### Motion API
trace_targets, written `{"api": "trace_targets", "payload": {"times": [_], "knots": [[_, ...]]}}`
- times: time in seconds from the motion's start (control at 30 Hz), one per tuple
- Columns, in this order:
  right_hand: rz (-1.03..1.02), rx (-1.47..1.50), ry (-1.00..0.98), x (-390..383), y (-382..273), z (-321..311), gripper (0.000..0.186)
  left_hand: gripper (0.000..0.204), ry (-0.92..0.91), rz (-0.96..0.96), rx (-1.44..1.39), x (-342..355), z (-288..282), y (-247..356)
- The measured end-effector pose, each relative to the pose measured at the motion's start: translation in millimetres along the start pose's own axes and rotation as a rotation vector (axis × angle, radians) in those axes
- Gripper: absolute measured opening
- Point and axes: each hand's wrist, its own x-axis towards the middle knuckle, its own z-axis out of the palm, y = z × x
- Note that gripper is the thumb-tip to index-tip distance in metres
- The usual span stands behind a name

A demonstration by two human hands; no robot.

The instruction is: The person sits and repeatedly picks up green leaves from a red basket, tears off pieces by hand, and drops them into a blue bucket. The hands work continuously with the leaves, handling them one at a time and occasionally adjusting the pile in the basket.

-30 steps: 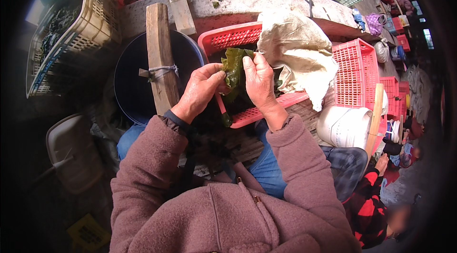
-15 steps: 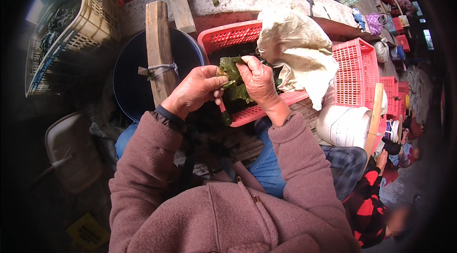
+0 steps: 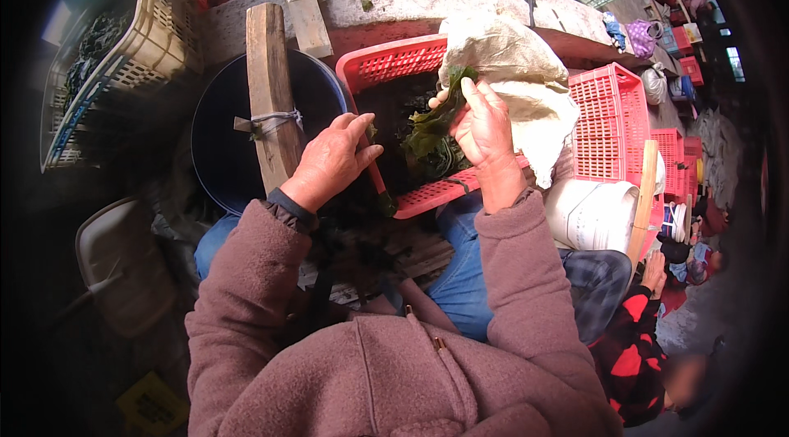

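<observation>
My right hand (image 3: 484, 126) grips a limp, dark green leaf (image 3: 427, 134) that looks like seaweed, above the red plastic crate (image 3: 393, 64). The leaf hangs down to the left, over more dark green leaves in the crate. My left hand (image 3: 333, 159) is near the crate's left end, beside the blue tub (image 3: 215, 137), with thumb and fingers apart. A small greenish bit shows by its fingertips; whether it touches them is unclear. An off-white cloth sack (image 3: 511, 59) drapes over the crate's right part, just behind my right hand.
A wooden post (image 3: 270, 83) tied with cord stands across the tub. At far left is a cream crate (image 3: 156, 34) of dark leaves. A white bucket (image 3: 593, 213) and another red crate (image 3: 606, 129) sit to the right. Someone in a red-and-black top (image 3: 637, 355) is at lower right.
My hands have moved apart. The right one has carried the leaf rightward over the crate, toward the sack. My left hand has let go of the leaf and its fingers have spread.
</observation>
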Motion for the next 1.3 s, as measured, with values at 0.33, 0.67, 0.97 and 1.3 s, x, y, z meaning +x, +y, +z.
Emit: {"api": "trace_targets", "payload": {"times": [0.33, 0.67, 0.97, 1.3], "knots": [[0.255, 0.269, -0.084, -8.0, 2.0, 18.6, 0.018, 0.023, -0.007, -0.055, -0.773, 17.4, 25.1, -0.3], [0.229, 0.307, -0.132, -8.7, 5.6, 24.7, 0.019, 0.019, 0.019, -0.061, -0.764, 19.4, 31.4, 0.7], [0.143, 0.092, -0.074, -7.6, 13.9, 25.4, 0.018, 0.018, -0.002, -0.097, -0.791, 18.4, 31.8, -2.3], [0.182, 0.206, -0.137, -2.7, 15.7, 44.2, 0.018, 0.016, -0.003, -0.067, -0.718, 11.0, 5.7, -2.5]]}}
